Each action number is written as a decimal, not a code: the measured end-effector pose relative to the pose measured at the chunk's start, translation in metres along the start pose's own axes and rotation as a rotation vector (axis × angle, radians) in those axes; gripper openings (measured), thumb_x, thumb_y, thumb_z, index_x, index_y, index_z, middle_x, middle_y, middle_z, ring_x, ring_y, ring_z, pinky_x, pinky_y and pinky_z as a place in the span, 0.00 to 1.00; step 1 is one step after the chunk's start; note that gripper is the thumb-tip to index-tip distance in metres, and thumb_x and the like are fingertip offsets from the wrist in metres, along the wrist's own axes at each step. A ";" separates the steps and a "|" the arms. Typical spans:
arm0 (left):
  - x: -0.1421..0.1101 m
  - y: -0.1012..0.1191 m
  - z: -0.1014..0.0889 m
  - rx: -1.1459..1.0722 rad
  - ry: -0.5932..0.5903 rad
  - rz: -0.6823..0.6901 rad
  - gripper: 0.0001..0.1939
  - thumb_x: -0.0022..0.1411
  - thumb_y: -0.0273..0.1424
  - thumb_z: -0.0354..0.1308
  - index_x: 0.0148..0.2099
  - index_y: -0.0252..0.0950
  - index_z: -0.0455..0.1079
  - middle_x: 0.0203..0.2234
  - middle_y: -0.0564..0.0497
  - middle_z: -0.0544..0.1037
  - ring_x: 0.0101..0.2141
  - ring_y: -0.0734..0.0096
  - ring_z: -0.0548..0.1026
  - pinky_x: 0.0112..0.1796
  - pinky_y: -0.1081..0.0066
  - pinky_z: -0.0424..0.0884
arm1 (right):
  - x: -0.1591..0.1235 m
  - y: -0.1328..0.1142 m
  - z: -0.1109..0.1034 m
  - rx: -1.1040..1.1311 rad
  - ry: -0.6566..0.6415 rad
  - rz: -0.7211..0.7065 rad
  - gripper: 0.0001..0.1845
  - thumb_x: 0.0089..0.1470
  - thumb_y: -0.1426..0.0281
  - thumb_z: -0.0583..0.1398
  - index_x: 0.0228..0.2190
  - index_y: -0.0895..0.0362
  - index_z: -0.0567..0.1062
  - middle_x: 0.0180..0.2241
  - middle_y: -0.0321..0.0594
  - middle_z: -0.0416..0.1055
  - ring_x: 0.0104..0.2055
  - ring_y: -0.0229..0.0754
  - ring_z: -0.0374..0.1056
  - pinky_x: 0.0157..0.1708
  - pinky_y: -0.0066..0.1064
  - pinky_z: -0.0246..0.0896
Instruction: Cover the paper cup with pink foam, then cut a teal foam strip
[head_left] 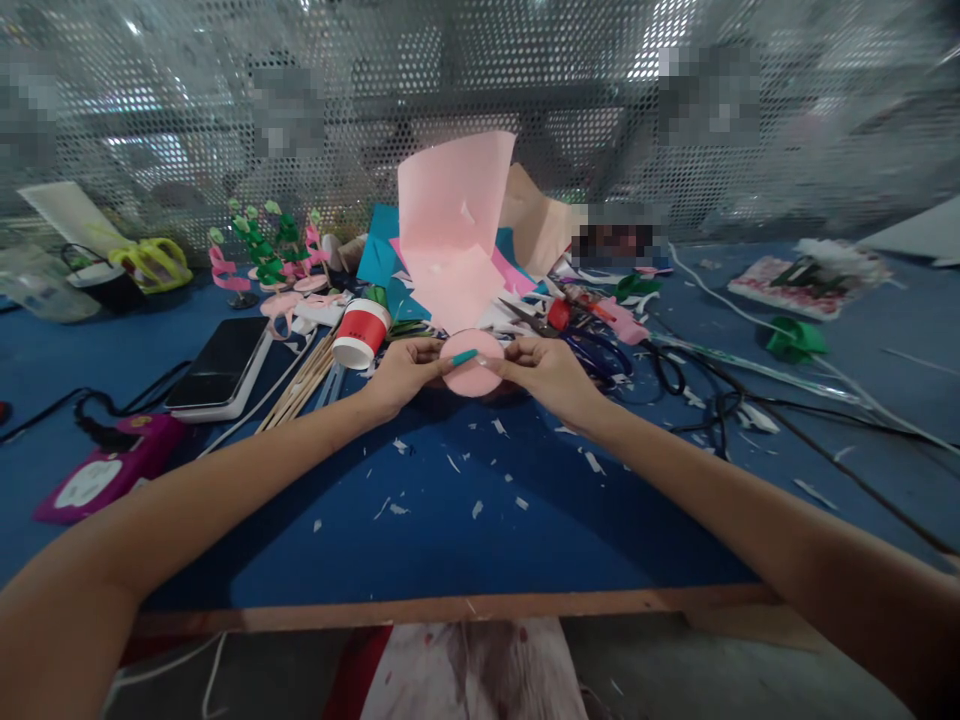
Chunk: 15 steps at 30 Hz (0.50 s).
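Between both hands, above the table's front part, is a round pink disc (474,381) facing me. A small teal strip (463,357) lies across its upper middle. My left hand (409,375) pinches the disc's left edge, with its thumb at the strip's left end. On the other side my right hand (547,372) grips the right edge, its thumb tip close to the strip's right end. The fingers behind the disc are partly hidden. Just beyond the disc, a large curled pink sheet (454,210) stands up. A red and white paper cup (361,333) lies tipped near my left hand.
White paper scraps (477,509) litter the blue table (450,560). Wooden sticks (300,380), a phone (221,365) and a purple power strip (112,470) lie left. Paper flowers (266,245) stand behind them. Blue-handled scissors (600,350) and cables (720,400) lie right. A perforated metal screen (480,60) rises behind.
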<state>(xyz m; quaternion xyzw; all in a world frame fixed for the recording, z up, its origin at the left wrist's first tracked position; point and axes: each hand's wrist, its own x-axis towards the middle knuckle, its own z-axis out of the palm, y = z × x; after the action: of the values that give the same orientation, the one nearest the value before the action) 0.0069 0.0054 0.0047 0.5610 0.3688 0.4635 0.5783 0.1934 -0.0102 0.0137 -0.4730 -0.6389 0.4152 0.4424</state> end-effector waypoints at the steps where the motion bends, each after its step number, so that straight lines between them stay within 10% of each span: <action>1: 0.000 0.000 0.000 -0.012 0.001 -0.004 0.16 0.42 0.33 0.67 0.35 0.31 0.73 0.30 0.48 0.79 0.28 0.74 0.75 0.31 0.72 0.74 | 0.000 0.000 0.000 0.005 0.001 0.005 0.17 0.35 0.58 0.67 0.21 0.58 0.71 0.19 0.37 0.71 0.22 0.41 0.70 0.22 0.32 0.66; 15: 0.000 0.000 0.000 0.000 -0.034 -0.026 0.17 0.47 0.37 0.64 0.38 0.32 0.73 0.29 0.49 0.78 0.28 0.73 0.76 0.32 0.70 0.74 | -0.002 -0.007 0.004 0.193 -0.008 0.225 0.17 0.33 0.60 0.68 0.19 0.57 0.70 0.16 0.37 0.71 0.20 0.40 0.69 0.21 0.31 0.68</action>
<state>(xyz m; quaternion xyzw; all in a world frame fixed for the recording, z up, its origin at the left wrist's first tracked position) 0.0065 0.0056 0.0051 0.5641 0.3662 0.4463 0.5903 0.1879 -0.0140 0.0185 -0.4952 -0.5407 0.5237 0.4337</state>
